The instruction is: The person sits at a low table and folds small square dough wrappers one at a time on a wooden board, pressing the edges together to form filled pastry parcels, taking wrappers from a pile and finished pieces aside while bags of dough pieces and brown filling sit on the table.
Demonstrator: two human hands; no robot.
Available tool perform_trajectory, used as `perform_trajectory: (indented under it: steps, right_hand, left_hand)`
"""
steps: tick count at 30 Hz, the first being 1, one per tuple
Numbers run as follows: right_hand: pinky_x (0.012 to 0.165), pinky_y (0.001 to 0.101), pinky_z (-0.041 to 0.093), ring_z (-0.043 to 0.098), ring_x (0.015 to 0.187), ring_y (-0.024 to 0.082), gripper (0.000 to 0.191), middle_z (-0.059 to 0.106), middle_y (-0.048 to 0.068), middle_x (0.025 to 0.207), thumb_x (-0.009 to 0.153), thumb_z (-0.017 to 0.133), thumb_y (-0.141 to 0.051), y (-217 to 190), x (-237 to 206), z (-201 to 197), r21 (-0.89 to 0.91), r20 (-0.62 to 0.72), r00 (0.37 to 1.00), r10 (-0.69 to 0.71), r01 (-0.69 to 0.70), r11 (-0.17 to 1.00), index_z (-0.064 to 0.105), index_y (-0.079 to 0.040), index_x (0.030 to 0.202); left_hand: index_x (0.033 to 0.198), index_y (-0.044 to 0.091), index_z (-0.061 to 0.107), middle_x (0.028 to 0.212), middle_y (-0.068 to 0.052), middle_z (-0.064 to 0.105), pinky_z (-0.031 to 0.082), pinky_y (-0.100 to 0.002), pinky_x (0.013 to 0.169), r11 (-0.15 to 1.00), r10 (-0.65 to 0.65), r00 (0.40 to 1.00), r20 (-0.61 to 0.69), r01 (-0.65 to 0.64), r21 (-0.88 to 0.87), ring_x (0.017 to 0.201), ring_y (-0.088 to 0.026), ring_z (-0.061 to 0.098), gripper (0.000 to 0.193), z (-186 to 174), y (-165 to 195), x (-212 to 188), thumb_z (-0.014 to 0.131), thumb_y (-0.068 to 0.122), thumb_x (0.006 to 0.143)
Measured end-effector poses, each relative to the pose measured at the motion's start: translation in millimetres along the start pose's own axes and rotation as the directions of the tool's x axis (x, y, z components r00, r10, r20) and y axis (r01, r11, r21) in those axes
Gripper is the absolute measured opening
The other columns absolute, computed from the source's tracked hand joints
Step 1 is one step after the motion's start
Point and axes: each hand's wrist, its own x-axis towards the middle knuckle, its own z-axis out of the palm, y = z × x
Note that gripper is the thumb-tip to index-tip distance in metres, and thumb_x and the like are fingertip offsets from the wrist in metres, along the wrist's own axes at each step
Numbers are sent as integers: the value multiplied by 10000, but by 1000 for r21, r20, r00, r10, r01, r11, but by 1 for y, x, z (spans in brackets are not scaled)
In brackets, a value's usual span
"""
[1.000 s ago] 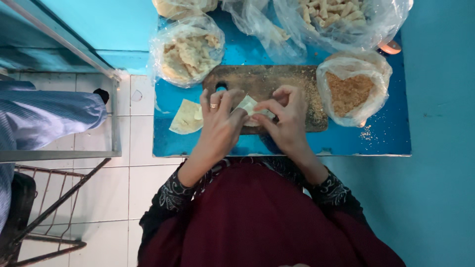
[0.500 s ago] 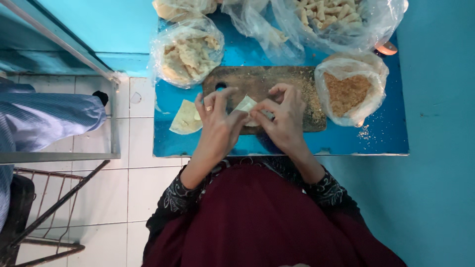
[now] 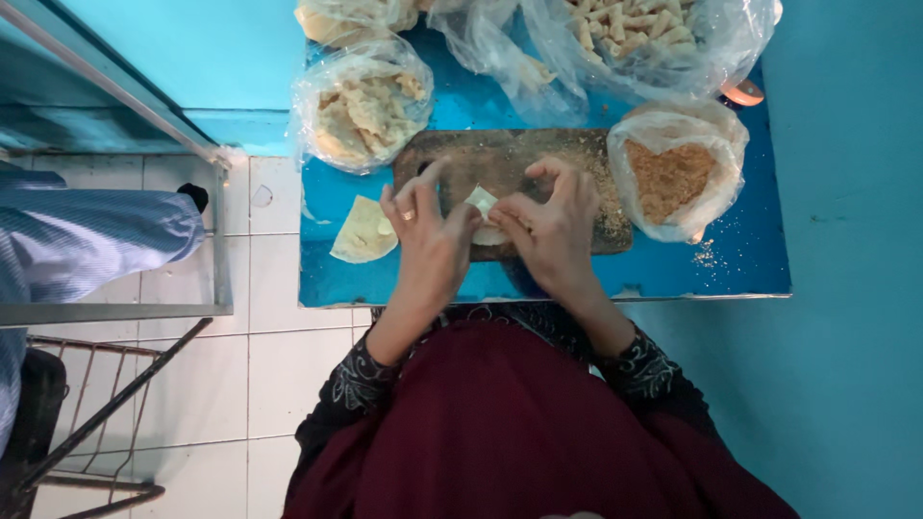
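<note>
On the blue worktop (image 3: 731, 264), largest first: clear bag of pale rolled sticks (image 3: 663, 34) at far edge, bag of beige filling (image 3: 361, 106) far left, bag of brown crumbs (image 3: 673, 173) right, touching the wooden board (image 3: 510, 159). Board is centre, crumb-dusted, its near half hidden by hands. Left hand (image 3: 428, 235) and right hand (image 3: 553, 235) meet over it, each grip pinching the small pale wrapper (image 3: 484, 213) between fingertips. Spare wrapper sheet (image 3: 363, 231) lies flat just left of board. Blue-sleeved arm (image 3: 91, 240) of another person far left, over tiled floor.
</note>
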Motion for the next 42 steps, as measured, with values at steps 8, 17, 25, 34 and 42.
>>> perform_trajectory:
  steps: [8,17,25,34,42]
  right_hand:
    - [974,496,336,503,1129,267,186,523,53,1251,911,790,-282,1,6,9,-149,33,995,-95,99,984,718,-166,1038]
    - [914,512,332,484,1120,305,240,520,80,1188,852,794,-347,5,50,10,-299,87,987,-138,158,941,689,-163,967]
    - [1003,429,460,676,1072,212,373,714,10,1092,874,790,-194,2,31,-9,-82,104,914,-393,402,912,727,-129,1236]
    - [824,307,610,741,937,121,280,737,33,1027,955,683,-131,20,32,-21,571,475,876,87,-382,727,639,-71,1225]
    - [899,351,591,691,1081,170,307,692,119,1274,1138,632,-146,90,85,-95,291,-166,984,61,-10,957,553,-33,1411]
  left_hand:
    - [1174,76,683,1492,-188,449,295,-566,1163,995,-93,989,-119,88,-43,1326,-397,427,206,-2,5,0,696,45,971]
    - [1191,124,704,1587,-246,378,304,-483,1131,978,-198,964,-176,182,-106,1306,-377,419,271,-6,2,-10,712,-6,953]
    - [1215,129,712,1575,-231,371,210,-603,1198,992,-124,986,-113,121,-29,1419,-398,390,276,-11,6,-13,756,88,946]
    - [1408,123,622,1553,-201,414,225,-650,1168,992,-120,990,-68,118,-34,1302,-375,456,489,-17,10,-14,764,189,944]
    - [1281,83,673,1433,-157,524,244,-696,1105,971,-158,987,-16,158,179,1272,-393,476,394,-10,4,-20,747,258,936]
